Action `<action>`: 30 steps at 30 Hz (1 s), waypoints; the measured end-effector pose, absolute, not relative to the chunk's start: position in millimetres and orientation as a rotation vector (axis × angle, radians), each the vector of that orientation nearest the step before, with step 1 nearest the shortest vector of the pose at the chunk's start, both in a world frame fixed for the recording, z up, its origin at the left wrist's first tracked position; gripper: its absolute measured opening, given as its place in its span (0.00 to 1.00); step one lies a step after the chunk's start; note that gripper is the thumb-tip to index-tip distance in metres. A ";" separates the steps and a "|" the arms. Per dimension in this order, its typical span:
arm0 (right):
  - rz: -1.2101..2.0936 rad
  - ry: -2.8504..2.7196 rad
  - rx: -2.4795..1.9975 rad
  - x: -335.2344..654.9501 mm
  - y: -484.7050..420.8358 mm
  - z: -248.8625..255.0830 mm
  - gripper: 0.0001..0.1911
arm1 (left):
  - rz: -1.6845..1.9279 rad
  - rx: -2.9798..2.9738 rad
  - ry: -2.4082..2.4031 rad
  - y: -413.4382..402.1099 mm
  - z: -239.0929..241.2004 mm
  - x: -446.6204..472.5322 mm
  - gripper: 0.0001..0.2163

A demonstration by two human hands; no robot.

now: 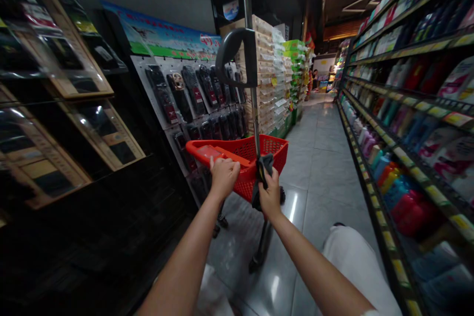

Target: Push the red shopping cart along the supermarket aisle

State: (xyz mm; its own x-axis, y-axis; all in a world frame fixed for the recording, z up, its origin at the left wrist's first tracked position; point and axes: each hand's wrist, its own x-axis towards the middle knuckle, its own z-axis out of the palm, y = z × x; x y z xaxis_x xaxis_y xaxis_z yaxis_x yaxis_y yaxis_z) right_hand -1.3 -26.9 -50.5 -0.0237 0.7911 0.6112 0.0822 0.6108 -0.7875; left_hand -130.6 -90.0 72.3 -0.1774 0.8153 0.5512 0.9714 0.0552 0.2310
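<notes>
My left hand (224, 176) is closed over the handle edge of a red plastic shopping cart (244, 185). In my right hand (271, 195) is a crumpled dark grey cloth (262, 173), pressed against the near right corner of the cart. A metal pole (255, 118) rises from beside the cloth past the top of the view, with a black D-shaped grip (253, 57) on it. Its lower end is hidden behind the cloth and my fingers. The cart's basket stands on dark legs with wheels (255, 262) on the tiled floor.
Shelves of bottles (403, 158) line the right side. On the left hang packaged dark slippers or similar goods (192, 90) and boxed items (118, 133). Stacked cartons (266, 74) stand beyond the cart. The grey tiled aisle (318, 128) runs ahead; a person (315, 79) is far off.
</notes>
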 end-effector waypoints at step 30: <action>0.854 -1.221 -0.788 39.0 0.8 -53.2 0.22 | -0.817 -1.940 -2.015 -77.3 79.1 -79.1 0.19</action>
